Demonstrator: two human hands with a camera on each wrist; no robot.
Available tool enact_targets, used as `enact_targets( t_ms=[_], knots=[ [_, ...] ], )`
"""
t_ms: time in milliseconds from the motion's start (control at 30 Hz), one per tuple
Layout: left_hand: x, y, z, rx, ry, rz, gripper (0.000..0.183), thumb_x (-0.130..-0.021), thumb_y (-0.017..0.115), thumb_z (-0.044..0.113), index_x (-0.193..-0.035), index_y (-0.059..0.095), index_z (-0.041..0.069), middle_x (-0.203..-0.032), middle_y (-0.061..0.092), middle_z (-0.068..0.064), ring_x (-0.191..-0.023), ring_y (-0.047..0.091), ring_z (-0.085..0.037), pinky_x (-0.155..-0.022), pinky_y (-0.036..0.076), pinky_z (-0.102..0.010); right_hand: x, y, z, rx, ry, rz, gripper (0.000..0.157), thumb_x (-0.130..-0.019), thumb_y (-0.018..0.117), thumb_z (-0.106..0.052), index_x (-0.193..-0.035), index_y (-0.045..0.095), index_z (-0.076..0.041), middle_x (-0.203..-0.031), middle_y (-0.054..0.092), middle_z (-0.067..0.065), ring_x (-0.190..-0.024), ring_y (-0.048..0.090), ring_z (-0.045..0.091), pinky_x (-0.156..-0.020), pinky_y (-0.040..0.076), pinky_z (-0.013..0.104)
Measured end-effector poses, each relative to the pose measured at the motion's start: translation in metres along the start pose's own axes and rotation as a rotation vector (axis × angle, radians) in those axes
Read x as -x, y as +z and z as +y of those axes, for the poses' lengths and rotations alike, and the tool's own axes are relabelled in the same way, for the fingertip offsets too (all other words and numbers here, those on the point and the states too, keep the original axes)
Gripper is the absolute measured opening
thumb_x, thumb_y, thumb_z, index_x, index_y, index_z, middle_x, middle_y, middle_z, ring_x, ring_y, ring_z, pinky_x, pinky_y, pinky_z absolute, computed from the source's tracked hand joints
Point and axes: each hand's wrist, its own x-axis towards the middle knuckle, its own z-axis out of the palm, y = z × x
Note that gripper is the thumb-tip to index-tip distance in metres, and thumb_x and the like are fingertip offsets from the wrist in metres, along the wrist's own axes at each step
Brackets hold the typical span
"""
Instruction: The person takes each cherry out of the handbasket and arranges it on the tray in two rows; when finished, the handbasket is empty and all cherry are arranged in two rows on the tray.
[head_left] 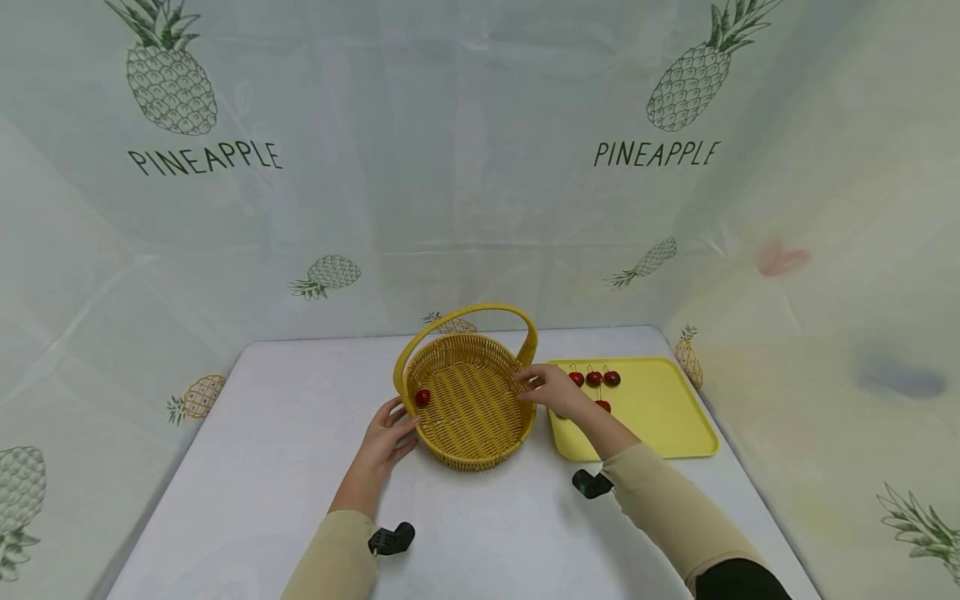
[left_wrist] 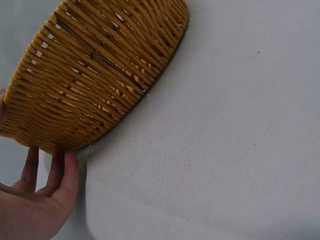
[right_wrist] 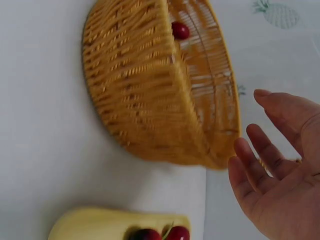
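A round yellow wicker basket (head_left: 468, 457) with a tall arched handle stands on the table, one dark red cherry (head_left: 423, 397) inside near its left wall. My left hand (head_left: 385, 437) holds the basket's left side; in the left wrist view its fingertips touch the lower wall and the thumb lies by the rim, partly out of frame. Over the basket's right rim is my right hand (head_left: 551, 390), fingers loosely spread. The right wrist view shows that hand (right_wrist: 280, 165) with nothing in it. Several cherries (head_left: 612, 379) with stems lie on the yellow tray, some partly behind the right hand and forearm.
To the right of the basket lies the flat yellow tray (head_left: 660, 417), with a low raised rim. Both stand on a white-covered table (head_left: 315, 417). A pineapple-printed sheet (head_left: 465, 167) hangs behind the table and along its sides.
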Motion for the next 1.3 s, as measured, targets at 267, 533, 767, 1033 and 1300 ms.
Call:
enact_targets(
  t_ms=[267, 533, 767, 1033, 1300],
  knots=[
    [0.000, 0.001, 0.001, 0.004, -0.015, 0.005, 0.063, -0.094, 0.061, -0.001, -0.149, 0.034, 0.012, -0.154, 0.029, -0.018, -0.123, 0.049, -0.041, -0.098, 0.041, -0.055, -0.015, 0.023, -0.018, 0.015, -0.044, -0.035, 0.027, -0.085, 0.075, -0.005, -0.112, 0.071, -0.007, -0.113, 0.063, 0.018, -0.092, 0.057, 0.020, -0.074, 0.051, 0.033],
    [0.000, 0.000, 0.000, 0.010, -0.013, 0.007, 0.063, -0.093, 0.063, 0.000, -0.149, 0.035, 0.012, -0.153, 0.030, -0.018, -0.121, 0.051, -0.040, -0.098, 0.041, -0.055, -0.031, 0.044, -0.035, 0.029, -0.078, -0.093, 0.028, -0.085, 0.075, -0.004, -0.112, 0.070, -0.006, -0.116, 0.063, 0.019, -0.093, 0.059, 0.020, -0.077, 0.052, 0.033],
    [0.000, 0.001, 0.000, 0.022, -0.018, 0.005, 0.064, -0.093, 0.062, -0.002, -0.149, 0.034, 0.011, -0.154, 0.029, -0.019, -0.125, 0.048, -0.042, -0.099, 0.039, -0.057, -0.044, 0.056, -0.047, 0.035, -0.081, -0.156, 0.032, -0.085, 0.075, -0.006, -0.116, 0.068, -0.003, -0.118, 0.063, 0.019, -0.099, 0.059, 0.024, -0.080, 0.052, 0.035],
    [-0.002, 0.000, 0.000, 0.022, -0.018, 0.008, 0.066, -0.091, 0.066, 0.001, -0.149, 0.036, 0.013, -0.154, 0.030, -0.018, -0.124, 0.050, -0.040, -0.098, 0.040, -0.057, -0.060, 0.069, -0.058, 0.086, -0.076, -0.195, 0.036, -0.086, 0.074, -0.007, -0.121, 0.066, 0.000, -0.120, 0.064, 0.017, -0.105, 0.060, 0.026, -0.082, 0.051, 0.035],
    [0.000, 0.001, 0.001, 0.016, -0.016, 0.004, 0.067, -0.092, 0.066, 0.002, -0.149, 0.033, 0.011, -0.154, 0.028, -0.020, -0.123, 0.050, -0.040, -0.099, 0.039, -0.058, -0.074, 0.083, -0.058, 0.105, -0.044, -0.206, 0.034, -0.088, 0.073, -0.007, -0.120, 0.067, -0.002, -0.117, 0.064, 0.014, -0.106, 0.058, 0.024, -0.084, 0.050, 0.036]
  ],
)
